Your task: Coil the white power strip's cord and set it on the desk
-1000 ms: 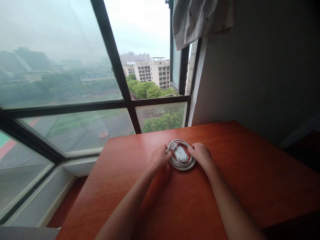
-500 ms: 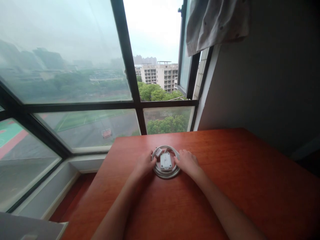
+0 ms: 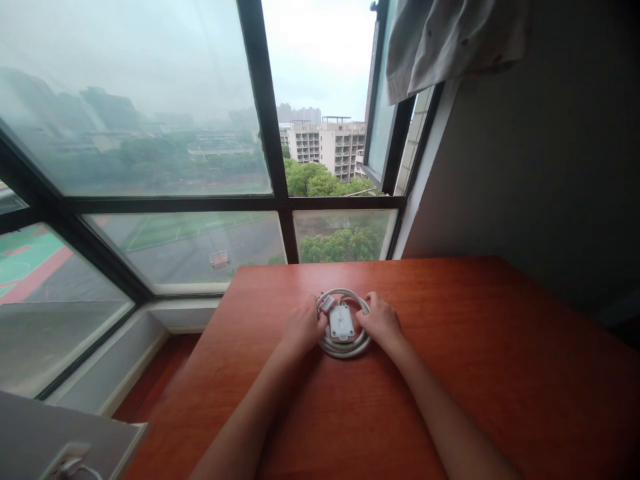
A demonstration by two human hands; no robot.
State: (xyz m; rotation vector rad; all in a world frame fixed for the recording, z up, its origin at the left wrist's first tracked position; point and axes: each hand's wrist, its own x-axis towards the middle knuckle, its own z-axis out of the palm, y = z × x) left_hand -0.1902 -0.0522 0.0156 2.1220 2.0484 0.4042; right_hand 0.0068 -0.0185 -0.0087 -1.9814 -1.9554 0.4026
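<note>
Head view: left hand [image 3: 304, 323] and right hand [image 3: 382, 323] grip opposite sides of a coiled cable [image 3: 345, 352], fingers clamped on its loops around a white box [image 3: 342, 323], on a reddish worktop [image 3: 465, 353] beside a window [image 3: 281, 193].

Between the left grip [image 3: 306, 325] and the right grip [image 3: 381, 320], the way is blocked by the coiled cable [image 3: 345, 352] and the white box [image 3: 342, 323] within it. To the right of the right grip, passage is allowed over bare surface [image 3: 490, 340], also nearer, between the forearms [image 3: 435, 400]. Beyond both grips, reach is bounded by the window frame [image 3: 289, 204].
</note>
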